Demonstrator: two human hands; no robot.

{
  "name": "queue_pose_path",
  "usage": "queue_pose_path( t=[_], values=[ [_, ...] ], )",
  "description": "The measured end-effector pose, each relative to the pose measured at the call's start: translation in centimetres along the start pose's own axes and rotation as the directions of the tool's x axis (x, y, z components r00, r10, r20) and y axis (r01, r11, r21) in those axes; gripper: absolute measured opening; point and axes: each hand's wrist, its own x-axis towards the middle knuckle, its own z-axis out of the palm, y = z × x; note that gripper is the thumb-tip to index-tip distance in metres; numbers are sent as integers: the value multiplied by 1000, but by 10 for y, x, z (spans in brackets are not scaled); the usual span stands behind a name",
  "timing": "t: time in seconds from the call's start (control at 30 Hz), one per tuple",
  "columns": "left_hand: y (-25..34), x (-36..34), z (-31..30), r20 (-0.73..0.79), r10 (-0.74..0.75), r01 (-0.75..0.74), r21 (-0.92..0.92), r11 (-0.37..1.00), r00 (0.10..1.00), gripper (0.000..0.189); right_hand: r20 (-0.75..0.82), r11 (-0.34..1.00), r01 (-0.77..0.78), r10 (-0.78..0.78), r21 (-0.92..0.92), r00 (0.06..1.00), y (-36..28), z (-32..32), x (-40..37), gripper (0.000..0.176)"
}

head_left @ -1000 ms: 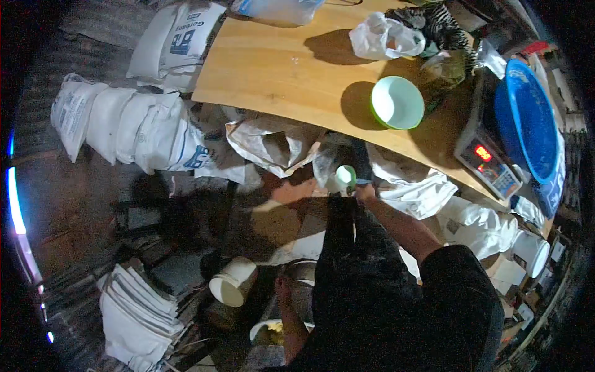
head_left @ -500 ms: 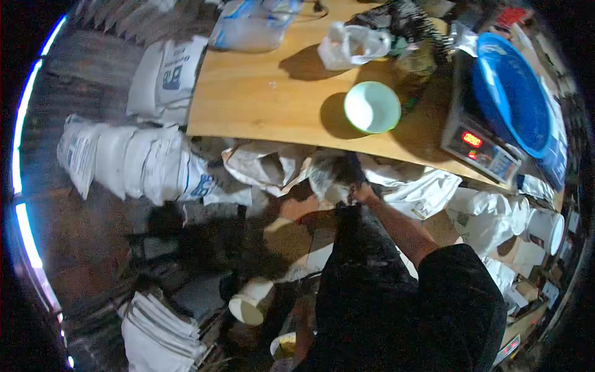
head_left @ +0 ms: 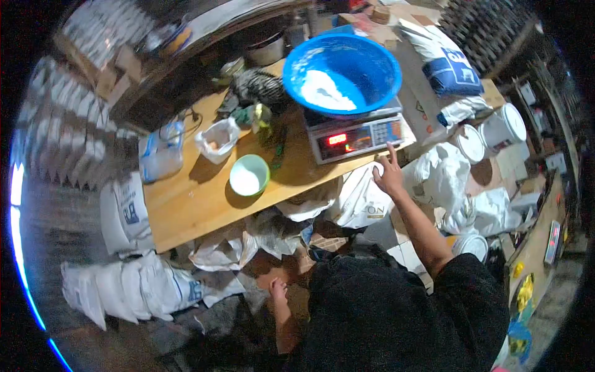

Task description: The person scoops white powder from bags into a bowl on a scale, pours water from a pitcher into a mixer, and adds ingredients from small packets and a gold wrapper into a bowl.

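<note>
My right hand (head_left: 388, 176) reaches to the lower right of a digital scale (head_left: 353, 141), its index finger stretched out to the keypad's edge. Nothing is held in it, and its thumb stands apart. On the scale sits a large blue basin (head_left: 378, 74) with white powder (head_left: 325, 90) in it. The red display is lit but blurred. Low on the left, my left hand (head_left: 278, 287) hangs below the table's edge, its fingers loosely curled with nothing visible in them. A pale green bowl (head_left: 250, 175) of white content stands on the wooden table (head_left: 180, 217).
A white plastic bag (head_left: 217, 141) with something inside stands behind the bowl. Open sacks (head_left: 223, 251) line the floor under the table's front edge. Full white sacks (head_left: 133, 288) are stacked at left. White buckets (head_left: 503, 127) and plastic bags stand at right.
The view has swung right, bringing the scale and basin to the middle. My right hand has gone from the sacks below the table up to the scale. My left hand now shows.
</note>
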Motion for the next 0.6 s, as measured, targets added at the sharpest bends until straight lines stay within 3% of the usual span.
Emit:
queue_pose_path(
  t=[0.1,0.13,0.4,0.43,0.6],
  values=[
    [-9,37,16,66,-342,345,-29,938,937,12,58,1000,-9,9,-1,998,31,4,5,24],
    [19,-18,61,-9,-189,189,82,978,982,9,96,996,-56,50,65,994,40,9,5,23],
    [-32,-60,87,9,-339,310,380,871,941,14,185,984,-17,-16,179,983,61,-14,13,26],
    [-35,-61,91,12,-351,315,408,857,936,15,252,978,-67,15,198,968,62,-20,15,26],
    [-29,-45,117,59,-401,302,560,772,914,19,207,956,-40,-22,291,978,78,-35,11,26]
  ],
)
